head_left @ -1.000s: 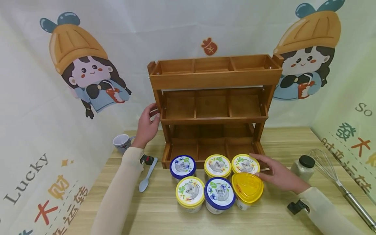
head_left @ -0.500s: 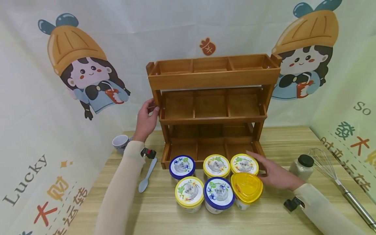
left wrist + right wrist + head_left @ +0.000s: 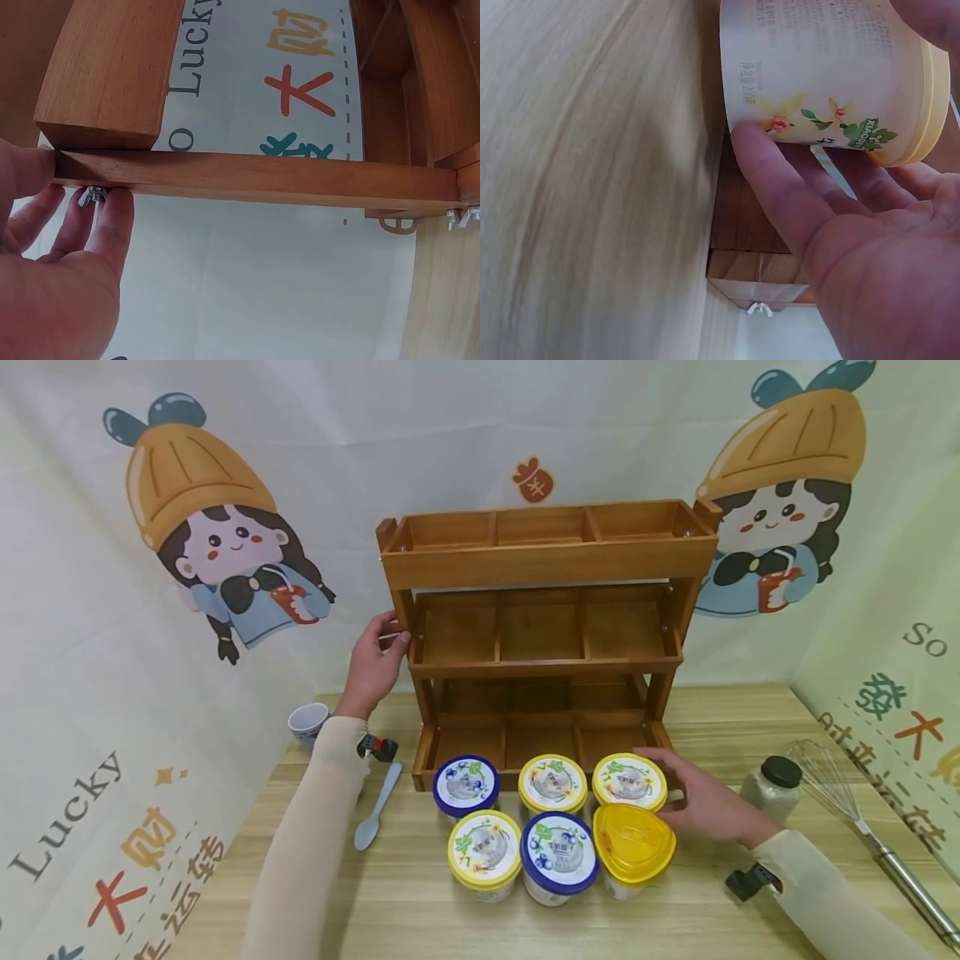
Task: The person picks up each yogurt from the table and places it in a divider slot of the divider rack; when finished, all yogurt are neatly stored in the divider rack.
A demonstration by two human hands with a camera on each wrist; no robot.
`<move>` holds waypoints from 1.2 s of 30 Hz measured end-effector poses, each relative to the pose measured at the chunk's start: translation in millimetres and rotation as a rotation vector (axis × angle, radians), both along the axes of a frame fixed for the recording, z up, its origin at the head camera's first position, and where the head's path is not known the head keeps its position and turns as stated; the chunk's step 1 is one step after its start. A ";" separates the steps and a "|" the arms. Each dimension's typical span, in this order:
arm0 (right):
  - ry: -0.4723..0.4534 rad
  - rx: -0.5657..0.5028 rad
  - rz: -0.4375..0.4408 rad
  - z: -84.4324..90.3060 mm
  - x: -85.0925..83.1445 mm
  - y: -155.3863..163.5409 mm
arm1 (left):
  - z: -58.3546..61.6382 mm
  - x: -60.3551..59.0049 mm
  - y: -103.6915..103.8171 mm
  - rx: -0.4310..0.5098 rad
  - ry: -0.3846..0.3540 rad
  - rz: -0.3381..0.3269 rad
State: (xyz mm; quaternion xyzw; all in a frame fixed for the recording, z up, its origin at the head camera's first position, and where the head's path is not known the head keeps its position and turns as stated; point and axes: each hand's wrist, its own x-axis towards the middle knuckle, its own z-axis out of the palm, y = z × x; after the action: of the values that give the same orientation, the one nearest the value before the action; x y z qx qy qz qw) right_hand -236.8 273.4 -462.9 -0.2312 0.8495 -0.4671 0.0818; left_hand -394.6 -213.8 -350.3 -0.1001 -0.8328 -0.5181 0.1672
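A three-tier wooden rack (image 3: pixel 547 560) stands at the back of the table. My left hand (image 3: pixel 378 656) grips its left side at the middle shelf; in the left wrist view my fingers (image 3: pixel 112 217) curl under a rail of the rack (image 3: pixel 255 176) and my thumb lies on its edge. Several lidded cups stand in two rows in front of the rack. My right hand (image 3: pixel 693 797) holds the back-right yellow-lidded cup (image 3: pixel 628 781) by its side. In the right wrist view that cup (image 3: pixel 825 67) sits between my thumb and fingers (image 3: pixel 780 187).
The other cups: blue lid (image 3: pixel 466 783) and yellow lid (image 3: pixel 555 782) at the back, yellow (image 3: pixel 485 850), blue (image 3: pixel 559 853) and plain yellow lid (image 3: pixel 632 843) in front. A mug (image 3: pixel 308 723) and spoon (image 3: pixel 375 808) lie left; a black-capped jar (image 3: pixel 772 785) and whisk (image 3: pixel 855 814) lie right.
My left hand has slid slightly up the rack's left side. My right hand stays at the back-right cup with hardly any movement.
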 end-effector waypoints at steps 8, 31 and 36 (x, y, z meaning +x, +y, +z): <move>0.026 -0.064 -0.032 7.6 1.8 5.6 | 1.8 0.4 -0.8 0.007 -0.001 -0.016; 0.117 -0.055 -0.145 49.7 -15.4 -8.6 | 6.5 -4.8 -2.1 -0.001 -0.081 0.002; 0.118 -0.050 -0.172 47.5 -26.5 -12.1 | 5.1 -3.6 -1.0 -0.006 -0.078 -0.007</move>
State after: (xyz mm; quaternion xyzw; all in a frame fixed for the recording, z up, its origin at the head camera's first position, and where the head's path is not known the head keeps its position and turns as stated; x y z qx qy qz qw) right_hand -263.3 261.3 -415.4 -0.1864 0.8577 -0.4790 -0.0148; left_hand -398.1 -214.8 -345.2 -0.0830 -0.8400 -0.5196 0.1325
